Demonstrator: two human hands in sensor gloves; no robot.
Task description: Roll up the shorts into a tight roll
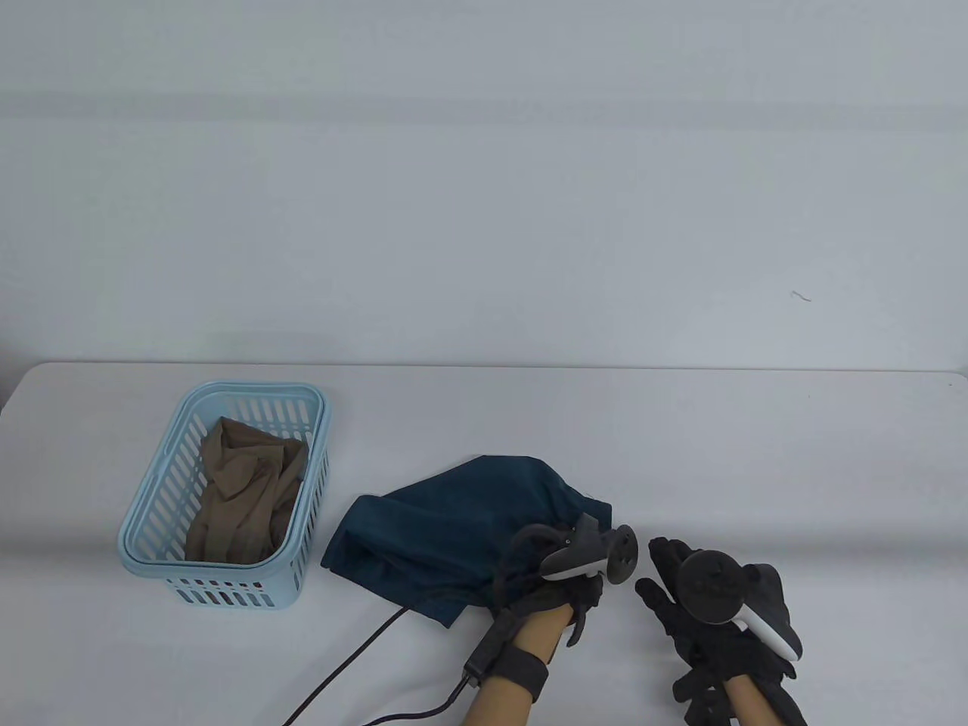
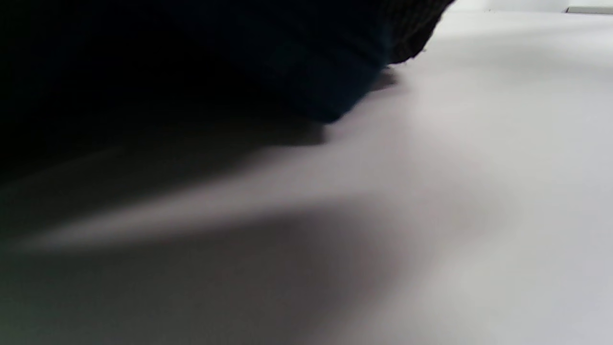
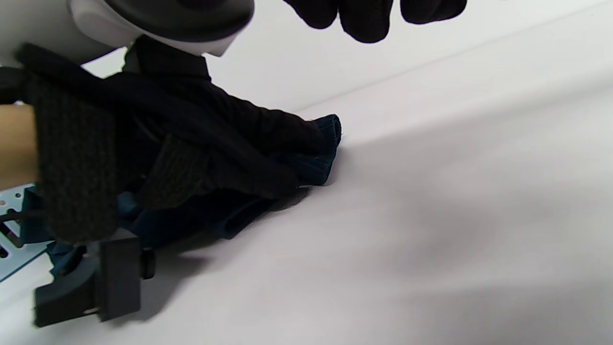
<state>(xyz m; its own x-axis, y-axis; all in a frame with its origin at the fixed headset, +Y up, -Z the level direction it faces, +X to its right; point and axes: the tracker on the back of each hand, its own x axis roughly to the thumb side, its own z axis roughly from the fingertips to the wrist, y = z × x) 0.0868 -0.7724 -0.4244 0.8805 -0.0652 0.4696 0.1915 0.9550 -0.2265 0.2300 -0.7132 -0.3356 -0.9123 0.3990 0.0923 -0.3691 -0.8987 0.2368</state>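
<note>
The dark teal shorts (image 1: pixel 461 522) lie crumpled on the white table, in front of centre. My left hand (image 1: pixel 563 594) grips their right edge. In the right wrist view its gloved fingers (image 3: pixel 230 153) close over a ribbed teal hem (image 3: pixel 325 143) and press it to the table. My right hand (image 1: pixel 669 586) is just right of the shorts, fingers spread, holding nothing and apart from the cloth. Its fingertips (image 3: pixel 364 19) hang in at the top of the right wrist view. In the left wrist view, dark cloth (image 2: pixel 306 72) fills the top left.
A light blue slotted basket (image 1: pixel 155 499) stands at the left with a brown garment (image 1: pixel 249 491) in it. A black cable (image 1: pixel 355 658) runs from my left wrist to the front edge. A white wall is behind the table.
</note>
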